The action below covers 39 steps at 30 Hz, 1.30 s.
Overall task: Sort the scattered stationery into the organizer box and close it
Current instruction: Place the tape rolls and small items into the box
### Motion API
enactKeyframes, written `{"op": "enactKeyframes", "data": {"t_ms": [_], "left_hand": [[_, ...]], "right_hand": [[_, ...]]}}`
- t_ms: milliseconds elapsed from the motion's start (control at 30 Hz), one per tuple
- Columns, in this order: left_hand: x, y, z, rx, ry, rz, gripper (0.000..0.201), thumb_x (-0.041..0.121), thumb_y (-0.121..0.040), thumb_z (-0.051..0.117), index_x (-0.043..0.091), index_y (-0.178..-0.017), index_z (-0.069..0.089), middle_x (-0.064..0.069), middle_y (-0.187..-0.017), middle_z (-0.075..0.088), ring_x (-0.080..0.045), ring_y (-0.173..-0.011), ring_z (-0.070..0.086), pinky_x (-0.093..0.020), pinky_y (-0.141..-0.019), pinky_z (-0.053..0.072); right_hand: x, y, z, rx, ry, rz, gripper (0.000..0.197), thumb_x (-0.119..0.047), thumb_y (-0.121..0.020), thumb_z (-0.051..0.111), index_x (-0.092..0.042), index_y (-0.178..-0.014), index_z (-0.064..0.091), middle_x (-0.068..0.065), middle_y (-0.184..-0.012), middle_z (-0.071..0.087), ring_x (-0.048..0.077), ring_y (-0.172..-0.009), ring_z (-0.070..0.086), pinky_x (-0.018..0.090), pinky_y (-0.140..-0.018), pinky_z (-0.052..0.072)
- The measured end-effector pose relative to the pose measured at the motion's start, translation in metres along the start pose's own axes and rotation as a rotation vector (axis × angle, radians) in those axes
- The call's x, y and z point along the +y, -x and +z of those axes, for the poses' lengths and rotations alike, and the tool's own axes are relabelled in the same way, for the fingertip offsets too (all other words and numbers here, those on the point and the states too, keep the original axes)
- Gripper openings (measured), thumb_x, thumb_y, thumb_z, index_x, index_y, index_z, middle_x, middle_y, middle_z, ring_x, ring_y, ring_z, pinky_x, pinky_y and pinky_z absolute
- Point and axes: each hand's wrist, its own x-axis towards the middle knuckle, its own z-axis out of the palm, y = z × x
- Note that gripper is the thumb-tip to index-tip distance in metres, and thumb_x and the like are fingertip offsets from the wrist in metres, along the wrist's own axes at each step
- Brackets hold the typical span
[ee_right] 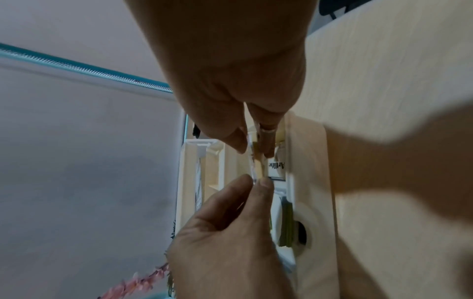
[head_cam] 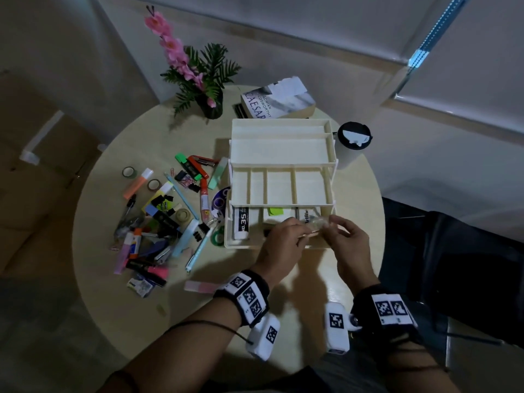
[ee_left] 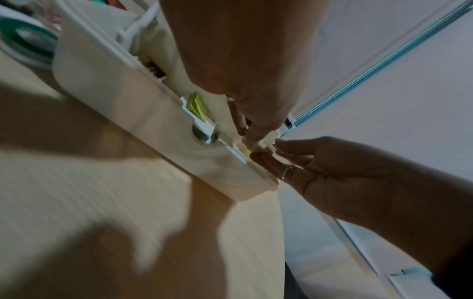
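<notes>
- Cream plastic organizer box [head_cam: 280,154] stands open on a round pale wood table [head_cam: 119,302], its trays stepped back in tiers; the upper trays show nothing inside.
- Bottom compartment, nearest the person, holds a white staple box marked "No.35" [head_cam: 242,222], a lime sticky-note pad [head_cam: 276,211] and a white box printed "Artline" [ee_right: 277,166].
- Left hand [head_cam: 282,242] and right hand [head_cam: 350,243] meet over the box's front right corner, above the bottom compartment.
- Between them is a small clear plastic packet [head_cam: 319,224]. Left thumb and fingertips pinch one end, right thumb and fingertips pinch the other; the remaining fingers on both hands lie loosely curled.
- Contents of the packet are blurred; cannot tell what it holds.
- Right wrist view: the packet hangs just above the "Artline" box, not clearly touching it.
- Scattered stationery [head_cam: 161,219] lies in a heap on the table left of the box: highlighters, pens, binder clips, glue sticks, a red stapler [head_cam: 198,167], washi tape rolls.
- Green tape roll [head_cam: 217,236] sits just beside the box's front left corner.
- Behind the box: a paperback book [head_cam: 279,99], a potted plant with pink flowers [head_cam: 195,75], and a cup with a black lid [head_cam: 354,136] at the right.
</notes>
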Motion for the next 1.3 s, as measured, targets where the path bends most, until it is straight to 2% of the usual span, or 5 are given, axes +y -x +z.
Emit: {"op": "enactKeyframes", "data": {"t_ms": [500,767,933,1200,1300], "left_hand": [[0.011,-0.039,0.053,-0.115,-0.004,-0.192,0.034,-0.012,-0.087,0.050,0.013,-0.064,0.055,-0.002,-0.065,0.054,-0.020,-0.059,0.055,-0.023,-0.052,0.037],[-0.005,-0.019,0.016,-0.138,0.142,-0.140,0.030,0.001,-0.102,0.056,0.009,-0.125,0.074,-0.011,-0.114,0.077,-0.021,-0.102,0.072,-0.030,-0.088,0.058],[-0.041,0.026,-0.054,-0.035,0.100,-0.063,0.027,0.004,-0.101,0.057,0.009,-0.122,0.075,-0.005,-0.113,0.076,-0.016,-0.101,0.070,-0.032,-0.090,0.058],[-0.139,0.120,-0.164,0.121,0.023,-0.194,0.023,0.003,-0.099,0.062,0.013,-0.113,0.076,0.002,-0.109,0.075,-0.008,-0.099,0.068,-0.026,-0.087,0.058],[-0.165,0.142,-0.187,0.108,0.016,-0.217,0.021,0.003,-0.099,0.063,0.016,-0.108,0.076,0.009,-0.105,0.071,-0.006,-0.095,0.066,-0.024,-0.085,0.057]], "right_hand": [[0.014,0.012,-0.031,-0.167,0.249,0.045,0.010,-0.003,-0.100,0.064,-0.001,-0.094,0.073,0.023,-0.099,0.075,0.026,-0.089,0.071,0.038,-0.086,0.059],[0.016,0.022,-0.015,-0.106,0.365,-0.111,0.011,-0.002,-0.100,0.064,-0.003,-0.094,0.072,0.019,-0.089,0.076,0.023,-0.079,0.071,0.038,-0.079,0.057],[0.023,0.031,0.034,-0.192,0.549,-0.301,0.016,-0.003,-0.098,0.065,-0.015,-0.091,0.071,0.006,-0.083,0.076,0.026,-0.081,0.072,0.046,-0.081,0.058],[0.026,0.076,0.179,-0.723,0.964,-0.726,0.021,0.003,-0.093,0.065,-0.014,-0.102,0.073,-0.006,-0.087,0.072,0.008,-0.070,0.067,0.017,-0.068,0.053],[0.047,0.081,0.225,-0.842,1.296,-0.820,0.037,0.005,-0.091,0.062,-0.009,-0.126,0.065,0.007,-0.110,0.071,0.021,-0.098,0.071,0.020,-0.085,0.054]]}}
